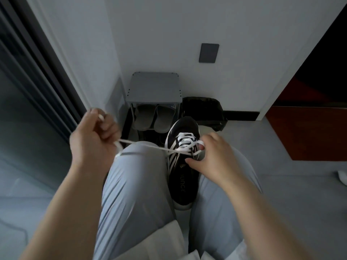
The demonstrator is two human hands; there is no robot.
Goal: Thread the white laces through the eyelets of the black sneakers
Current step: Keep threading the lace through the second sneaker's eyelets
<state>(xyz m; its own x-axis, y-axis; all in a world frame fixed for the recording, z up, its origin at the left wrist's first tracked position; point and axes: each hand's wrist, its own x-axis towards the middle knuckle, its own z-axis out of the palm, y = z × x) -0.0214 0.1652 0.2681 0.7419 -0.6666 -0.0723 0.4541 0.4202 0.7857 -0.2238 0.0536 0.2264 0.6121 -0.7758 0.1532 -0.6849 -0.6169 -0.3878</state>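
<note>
Both grip the white lace [146, 145]: left hand [93, 136] fisted, right hand [212, 158] fingers [207, 142] pinching at the sneaker [183, 182].

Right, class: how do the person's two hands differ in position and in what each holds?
The left hand is lifted out to the side, away from the black sneaker; the right hand sits right on it. The left hand's fingers curl round the white lace, drawn taut; the right hand grips the sneaker at its eyelets. Both are bare and work on one sneaker.
</note>
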